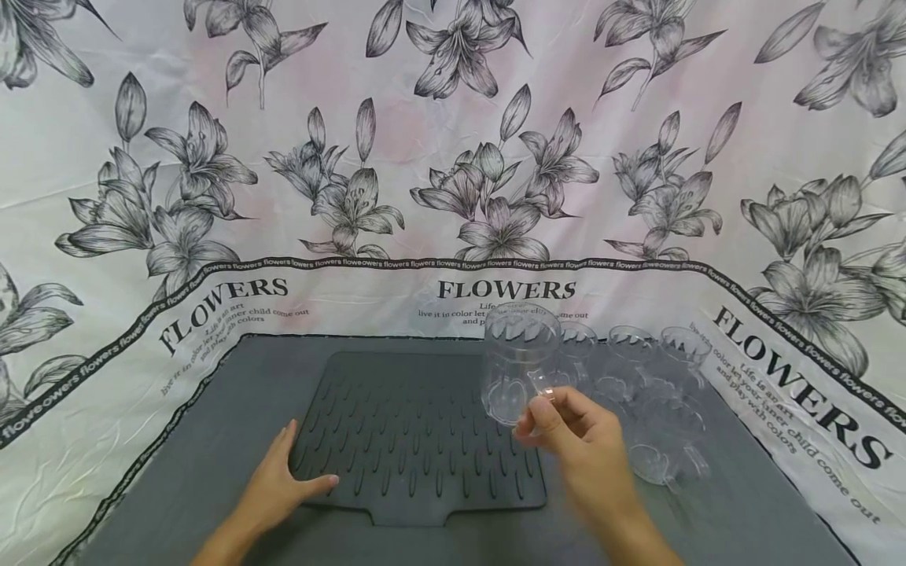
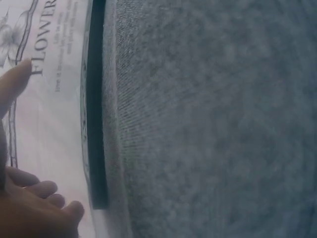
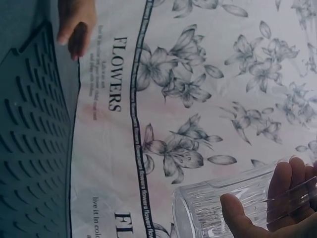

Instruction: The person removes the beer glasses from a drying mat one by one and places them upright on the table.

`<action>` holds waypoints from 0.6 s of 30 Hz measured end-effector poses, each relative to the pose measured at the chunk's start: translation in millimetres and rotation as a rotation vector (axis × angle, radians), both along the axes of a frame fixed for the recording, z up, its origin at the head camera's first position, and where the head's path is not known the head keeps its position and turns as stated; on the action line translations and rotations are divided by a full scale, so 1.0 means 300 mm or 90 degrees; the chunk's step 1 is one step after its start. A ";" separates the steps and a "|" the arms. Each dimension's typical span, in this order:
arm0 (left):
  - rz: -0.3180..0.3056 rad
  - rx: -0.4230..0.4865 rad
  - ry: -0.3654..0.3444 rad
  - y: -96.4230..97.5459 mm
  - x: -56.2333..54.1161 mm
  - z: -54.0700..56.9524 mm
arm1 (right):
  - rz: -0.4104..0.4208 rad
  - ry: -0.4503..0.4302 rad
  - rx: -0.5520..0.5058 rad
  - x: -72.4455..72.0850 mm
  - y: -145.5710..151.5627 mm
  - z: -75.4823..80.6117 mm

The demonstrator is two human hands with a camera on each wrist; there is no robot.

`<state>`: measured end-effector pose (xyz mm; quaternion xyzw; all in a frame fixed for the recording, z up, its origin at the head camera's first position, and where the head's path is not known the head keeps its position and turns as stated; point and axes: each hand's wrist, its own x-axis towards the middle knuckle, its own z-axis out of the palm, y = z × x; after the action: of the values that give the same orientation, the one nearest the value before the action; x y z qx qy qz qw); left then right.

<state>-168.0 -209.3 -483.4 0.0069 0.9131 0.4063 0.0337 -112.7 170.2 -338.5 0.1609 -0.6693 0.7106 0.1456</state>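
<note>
My right hand (image 1: 583, 448) pinches the handle of a clear mug (image 1: 520, 362), raised over the right back part of a dark ridged drying mat (image 1: 418, 515). In the right wrist view the fingers and thumb of the right hand (image 3: 247, 225) are at the side of the clear mug (image 3: 190, 213). My left hand (image 1: 272, 483) is at the mat's left edge, thumb and fingers spread, holding nothing. In the left wrist view, that left hand (image 2: 37, 210) shows at the lower left with relaxed fingers.
Several more clear mugs (image 1: 654, 452) stand at the right side of the grey table (image 1: 743, 519). A white cloth (image 1: 396, 306) printed with black flowers and lettering surrounds the table at the back and sides.
</note>
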 end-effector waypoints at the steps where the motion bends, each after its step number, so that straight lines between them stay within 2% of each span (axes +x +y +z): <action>1: -0.001 -0.001 -0.002 -0.004 -0.001 -0.003 | 0.000 0.008 -0.006 0.000 0.006 0.003; 14: -0.012 -0.011 -0.059 -0.035 -0.012 -0.049 | 0.018 0.048 -0.075 0.007 0.077 0.024; 18: -0.011 -0.011 -0.071 -0.038 -0.011 -0.055 | 0.050 0.077 -0.097 0.007 0.121 0.028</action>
<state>-171.2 -220.8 -499.8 -0.0081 0.9130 0.3982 0.0880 -110.6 206.4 -330.0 0.2183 -0.5962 0.7537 0.1696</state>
